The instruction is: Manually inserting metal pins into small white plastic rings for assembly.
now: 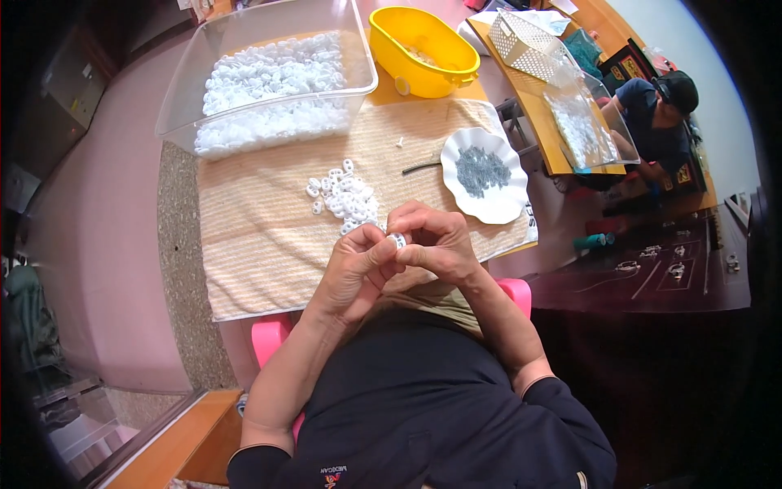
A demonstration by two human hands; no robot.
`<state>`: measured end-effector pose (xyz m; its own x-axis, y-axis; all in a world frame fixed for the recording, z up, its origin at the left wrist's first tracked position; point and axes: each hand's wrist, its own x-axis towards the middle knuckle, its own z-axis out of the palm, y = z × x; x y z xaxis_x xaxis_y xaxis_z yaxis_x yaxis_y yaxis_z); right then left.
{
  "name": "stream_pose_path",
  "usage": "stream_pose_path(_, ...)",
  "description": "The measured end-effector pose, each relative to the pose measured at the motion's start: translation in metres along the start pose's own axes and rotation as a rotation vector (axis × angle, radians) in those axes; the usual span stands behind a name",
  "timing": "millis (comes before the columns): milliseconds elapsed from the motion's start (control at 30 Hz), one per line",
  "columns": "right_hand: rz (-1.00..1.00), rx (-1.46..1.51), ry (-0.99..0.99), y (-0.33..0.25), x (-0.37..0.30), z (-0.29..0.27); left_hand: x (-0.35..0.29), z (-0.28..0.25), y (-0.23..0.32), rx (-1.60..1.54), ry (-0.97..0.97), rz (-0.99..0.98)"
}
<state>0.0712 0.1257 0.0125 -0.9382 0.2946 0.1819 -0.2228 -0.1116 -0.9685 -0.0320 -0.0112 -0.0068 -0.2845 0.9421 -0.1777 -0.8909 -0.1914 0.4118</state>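
Our left hand [356, 262] and right hand [436, 243] pinch one piece [398, 241]; we count one plate [489, 211], one tub [407, 68].

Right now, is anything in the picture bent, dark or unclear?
Head view: the corners fade to black; the speckled floor strip bows; the white piece pinched by the left hand and right hand is too small to judge its sharpness.
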Motion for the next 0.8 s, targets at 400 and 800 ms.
stream_pose_path(400, -0.018, -0.026, 0.001, -0.001, 0.002, -0.002, 0.001, 0.000, 0.005, -0.017, -0.013, -0.006)
stream_pose_path(800, -0.322, -0.574, 0.410, -0.062, 0.052, -0.049, 0.000, 0.003, 0.002, 0.007, 0.038, -0.041)
